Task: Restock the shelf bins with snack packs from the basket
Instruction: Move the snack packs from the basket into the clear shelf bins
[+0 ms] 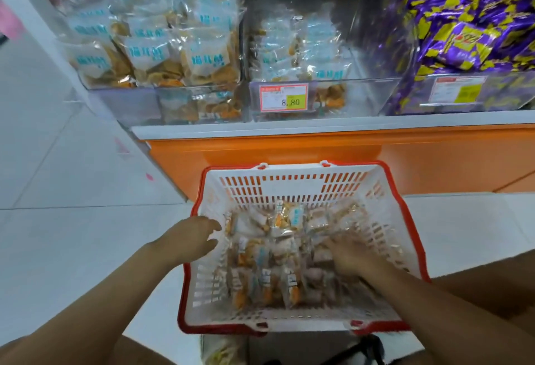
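A white basket with a red rim stands on the floor below the shelf. Several clear snack packs with blue labels and orange-brown pieces lie in its bottom. My left hand hovers over the basket's left rim with relaxed fingers reaching inward, holding nothing. My right hand, blurred, lies down inside on the packs at the right side, fingers stretched among them. On the shelf, the left clear bin is piled high with the same packs. The middle bin holds only a low layer of them.
A price tag reading 8.80 sits on the middle bin's front. The right bin is heaped with purple and yellow packs. An orange shelf base stands right behind the basket. White floor tiles stretch to the left.
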A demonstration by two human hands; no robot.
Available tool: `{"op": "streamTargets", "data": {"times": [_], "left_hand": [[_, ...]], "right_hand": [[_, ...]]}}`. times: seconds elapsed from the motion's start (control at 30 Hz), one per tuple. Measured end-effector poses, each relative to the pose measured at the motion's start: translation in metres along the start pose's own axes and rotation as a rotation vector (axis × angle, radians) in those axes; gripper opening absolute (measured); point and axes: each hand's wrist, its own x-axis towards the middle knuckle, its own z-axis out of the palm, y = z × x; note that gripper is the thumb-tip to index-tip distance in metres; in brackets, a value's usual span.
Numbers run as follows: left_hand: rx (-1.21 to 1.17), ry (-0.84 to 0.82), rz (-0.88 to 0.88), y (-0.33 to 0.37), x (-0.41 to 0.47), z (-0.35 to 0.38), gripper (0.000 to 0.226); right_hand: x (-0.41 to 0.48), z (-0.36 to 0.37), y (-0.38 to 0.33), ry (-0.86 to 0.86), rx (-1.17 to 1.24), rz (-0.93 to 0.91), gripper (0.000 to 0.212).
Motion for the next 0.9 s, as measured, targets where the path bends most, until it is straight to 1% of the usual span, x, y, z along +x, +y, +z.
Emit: {"op": "streamTargets", "data": {"times": [0.1, 0.2, 0.3, 0.37, 0.4, 0.43, 0.47, 0.5, 0.53, 0.57, 0.63, 0.67, 0.7, 0.77, 0.83, 0.9], "left_hand": [[0.001, -0.002, -0.009, -0.005, 0.005, 0.005, 0.039], [0.007, 0.0, -0.022, -0.004, 0.008, 0.006, 0.036], [0.009, 0.001, -0.028, -0.004, 0.009, 0.006, 0.038], [0.013, 0.009, -0.035, -0.004, 0.01, 0.006, 0.042], [0.015, 0.01, -0.038, -0.003, 0.011, 0.005, 0.043], [0.017, 0.007, -0.04, -0.001, 0.012, 0.005, 0.044], [0.022, 0.002, -0.04, 0.0, 0.012, 0.004, 0.044], [0.03, -0.004, -0.038, 0.001, 0.014, 0.003, 0.044], [0.038, -0.009, -0.036, 0.002, 0.015, 0.002, 0.044], [0.045, -0.014, -0.035, 0.003, 0.016, 0.001, 0.043], [0.055, -0.033, -0.034, 0.004, 0.018, 0.0, 0.043], [0.056, -0.042, -0.036, 0.004, 0.019, -0.001, 0.043], [0.054, -0.049, -0.039, 0.004, 0.02, -0.002, 0.044], [0.039, -0.053, -0.054, 0.004, 0.022, -0.003, 0.046], [0.015, -0.057, -0.075, 0.003, 0.024, -0.004, 0.049], [-0.001, -0.062, -0.095, 0.002, 0.026, -0.004, 0.049]], "right_hand": [[0.007, 0.012, -0.004, 0.096, -0.013, 0.017, 0.071], [0.012, 0.011, -0.004, 0.153, -0.122, -0.039, 0.068], [0.02, 0.007, 0.001, 0.129, -0.208, -0.107, 0.06], [0.026, 0.002, 0.007, 0.156, -0.182, -0.157, 0.045], [0.028, -0.002, 0.01, 0.212, -0.087, -0.169, 0.032], [0.028, -0.009, 0.013, 0.262, 0.08, -0.157, 0.015], [0.029, -0.018, 0.015, 0.28, 0.288, -0.127, 0.009], [0.031, -0.025, 0.018, 0.283, 0.507, -0.076, 0.021], [0.035, -0.031, 0.021, 0.265, 0.736, -0.023, 0.027], [0.037, -0.037, 0.024, 0.219, 0.961, 0.022, 0.023], [0.043, -0.044, 0.026, 0.081, 1.287, 0.07, 0.004], [0.046, -0.044, 0.024, 0.021, 1.387, 0.083, 0.009], [0.047, -0.045, 0.02, -0.027, 1.434, 0.094, 0.012], [0.054, -0.044, 0.009, -0.042, 1.448, 0.102, 0.012], [0.062, -0.042, -0.003, -0.049, 1.478, 0.119, 0.02], [0.07, -0.04, -0.014, -0.02, 1.518, 0.164, 0.025]]}}
